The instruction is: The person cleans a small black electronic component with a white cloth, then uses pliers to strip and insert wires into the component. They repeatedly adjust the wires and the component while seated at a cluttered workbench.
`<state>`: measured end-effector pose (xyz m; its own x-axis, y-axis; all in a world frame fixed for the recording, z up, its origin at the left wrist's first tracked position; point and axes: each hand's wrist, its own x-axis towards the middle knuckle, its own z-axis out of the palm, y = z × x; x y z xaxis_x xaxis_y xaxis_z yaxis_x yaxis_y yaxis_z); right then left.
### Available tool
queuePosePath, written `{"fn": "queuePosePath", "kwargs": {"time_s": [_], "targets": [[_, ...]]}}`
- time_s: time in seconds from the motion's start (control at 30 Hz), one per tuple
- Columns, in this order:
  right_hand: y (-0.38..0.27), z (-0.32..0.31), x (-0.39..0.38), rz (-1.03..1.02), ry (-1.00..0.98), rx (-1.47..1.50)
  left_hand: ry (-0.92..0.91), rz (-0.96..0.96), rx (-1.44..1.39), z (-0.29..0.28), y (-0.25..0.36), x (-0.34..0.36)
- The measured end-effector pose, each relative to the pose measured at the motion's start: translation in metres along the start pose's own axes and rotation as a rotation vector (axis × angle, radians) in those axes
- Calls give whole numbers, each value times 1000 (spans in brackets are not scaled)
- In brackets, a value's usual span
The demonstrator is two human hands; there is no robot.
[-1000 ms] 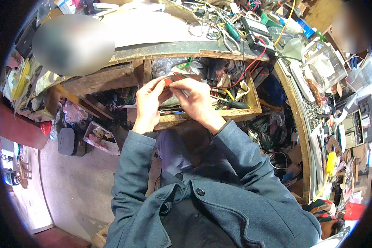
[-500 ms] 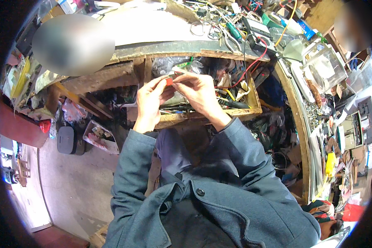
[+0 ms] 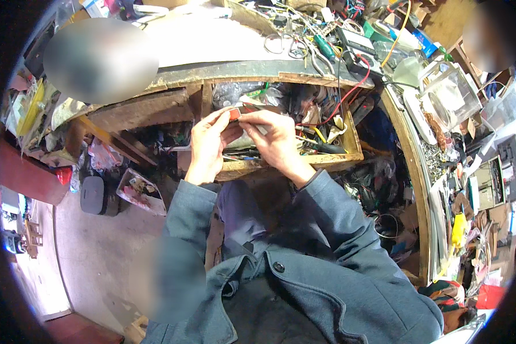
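Note:
Both my hands are raised over an open wooden drawer (image 3: 243, 167). Between the fingertips of my left hand (image 3: 207, 143) is a small red-orange block-like piece (image 3: 234, 115); its exact kind is too small to make out. My right hand (image 3: 276, 140) is closed in a pinch, its thumb and forefinger meeting the piece's right side. A thin dark strip (image 3: 251, 106) shows just above the right fingers, and I cannot tell whether they grip it. Behind the hands, the drawer holds clear plastic bags (image 3: 235, 93), tools and wires.
A white-topped workbench (image 3: 212, 43) lies beyond the drawer, with pliers (image 3: 321, 62), scissors and a meter (image 3: 355, 41) at its right. A red lead (image 3: 350, 97) hangs into the drawer. A cluttered side bench (image 3: 430, 166) runs along the right. A box (image 3: 140, 192) stands on the floor.
My right hand has turned slightly, its fingers now flatter above the red-orange piece. The left hand keeps nearly the same place and grip.

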<state>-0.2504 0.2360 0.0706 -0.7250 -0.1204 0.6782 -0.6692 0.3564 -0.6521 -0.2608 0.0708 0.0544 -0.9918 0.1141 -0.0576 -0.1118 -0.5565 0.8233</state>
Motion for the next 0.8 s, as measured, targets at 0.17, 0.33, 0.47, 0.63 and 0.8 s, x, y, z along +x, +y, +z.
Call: {"fn": "queuePosePath", "kwargs": {"time_s": [0.17,0.33,0.47,0.63,0.8], "targets": [[-5,5,0,-237,10,-221,-2,21,-31,-4,2,-2],[4,22,-3,330,169,593,37,63,-1,1,0,-3],[-12,15,-3,-155,92,-199,48,65,5,-2,-1,-3],[-8,17,2,64,126,126,52,58,5,0,-2,-1],[5,-2,23,408,-118,381,21,34,57,-4,-2,-1]]}}
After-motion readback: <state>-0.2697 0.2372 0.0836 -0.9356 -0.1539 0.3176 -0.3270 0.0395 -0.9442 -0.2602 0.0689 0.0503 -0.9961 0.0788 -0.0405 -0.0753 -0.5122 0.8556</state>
